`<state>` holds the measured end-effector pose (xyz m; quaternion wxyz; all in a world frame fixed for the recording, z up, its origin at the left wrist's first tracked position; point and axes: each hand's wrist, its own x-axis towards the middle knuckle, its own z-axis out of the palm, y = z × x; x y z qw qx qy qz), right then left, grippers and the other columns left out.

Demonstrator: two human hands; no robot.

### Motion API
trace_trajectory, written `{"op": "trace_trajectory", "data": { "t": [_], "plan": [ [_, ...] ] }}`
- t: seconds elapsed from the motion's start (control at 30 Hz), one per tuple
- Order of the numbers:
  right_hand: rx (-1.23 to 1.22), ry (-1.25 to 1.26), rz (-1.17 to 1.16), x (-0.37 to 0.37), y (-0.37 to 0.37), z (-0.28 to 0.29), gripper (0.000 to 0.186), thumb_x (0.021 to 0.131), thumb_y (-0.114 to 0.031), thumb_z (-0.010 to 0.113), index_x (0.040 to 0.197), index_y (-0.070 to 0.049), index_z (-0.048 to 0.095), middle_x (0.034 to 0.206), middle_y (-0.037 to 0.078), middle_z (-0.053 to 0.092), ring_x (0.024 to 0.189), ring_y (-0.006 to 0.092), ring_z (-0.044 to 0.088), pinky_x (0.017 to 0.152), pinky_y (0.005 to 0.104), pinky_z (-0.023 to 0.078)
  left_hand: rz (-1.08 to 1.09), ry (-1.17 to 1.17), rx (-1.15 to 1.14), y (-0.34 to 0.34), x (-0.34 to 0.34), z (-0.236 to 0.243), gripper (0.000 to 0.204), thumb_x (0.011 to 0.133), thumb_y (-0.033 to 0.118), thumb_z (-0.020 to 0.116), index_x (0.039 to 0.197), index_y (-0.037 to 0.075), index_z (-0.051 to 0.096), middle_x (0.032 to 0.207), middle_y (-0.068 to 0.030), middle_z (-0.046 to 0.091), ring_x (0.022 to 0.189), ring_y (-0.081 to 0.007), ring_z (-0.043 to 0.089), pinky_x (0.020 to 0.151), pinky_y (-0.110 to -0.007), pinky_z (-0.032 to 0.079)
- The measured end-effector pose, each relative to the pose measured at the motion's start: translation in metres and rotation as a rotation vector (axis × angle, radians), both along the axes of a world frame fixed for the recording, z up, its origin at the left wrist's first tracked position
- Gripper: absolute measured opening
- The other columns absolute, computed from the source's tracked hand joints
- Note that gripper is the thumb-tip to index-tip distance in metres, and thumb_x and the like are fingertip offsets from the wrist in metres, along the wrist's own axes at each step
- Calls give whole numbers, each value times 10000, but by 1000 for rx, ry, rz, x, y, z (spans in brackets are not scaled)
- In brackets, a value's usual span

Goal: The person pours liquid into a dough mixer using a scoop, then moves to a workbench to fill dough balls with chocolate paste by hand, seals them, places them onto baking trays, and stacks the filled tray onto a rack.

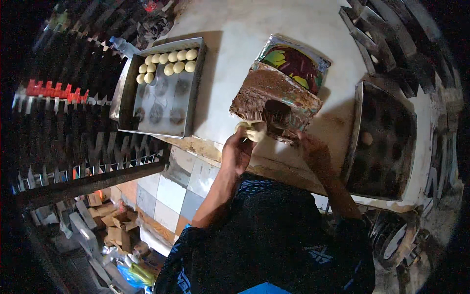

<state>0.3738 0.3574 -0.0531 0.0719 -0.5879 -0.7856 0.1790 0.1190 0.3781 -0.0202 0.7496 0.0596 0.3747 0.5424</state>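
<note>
Held in my left hand (pixel 239 149) is a flattened piece of pale dough (pixel 254 131), close to the near edge of a large brown block that looks like chocolate paste (pixel 269 93). My right hand (pixel 315 151) is at the block's near right corner, fingers drawn together; shadow hides what they hold, if anything. The block has a rough, scooped front face and a dark hollow. Behind it lies its colourful wrapper (pixel 293 63). To the left, a metal tray (pixel 196 105) carries rows of round pale dough balls (pixel 172 57) along its far side.
A dark tray (pixel 387 152) with one small ball (pixel 366 138) stands at the right of the pale worktop (pixel 235 29). Dark slatted racks (pixel 374 36) border the table. A plastic bottle (pixel 123 46) lies beside the left tray. Cardboard scraps (pixel 117 230) litter the floor at lower left.
</note>
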Motion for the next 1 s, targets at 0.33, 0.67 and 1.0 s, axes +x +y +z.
{"op": "trace_trajectory", "data": {
  "t": [0.33,0.67,1.0],
  "plan": [
    [185,897,-5,-140,-16,108,306,812,-179,653,1028,31,600,1051,184,553,926,323,589,814,389,478,45,592,618,-45,-13,50,536,885,125,517,1337,-53,291,1283,-205,431,1132,-303,485,984,-372,384],
    [682,744,353,-261,-99,183,193,757,-34,666,933,40,642,967,134,617,833,274,610,707,338,501,274,278,739,-168,-135,97,700,849,281,640,1372,-42,306,1285,-157,435,1184,-231,428,994,-338,338],
    [-91,1127,163,-301,-179,188,315,690,-81,762,951,34,628,846,121,598,745,171,640,613,260,516,461,1409,1083,-233,-187,89,356,761,77,643,1113,79,586,1031,-227,567,915,-306,568,738,-331,487]
  ]
}}
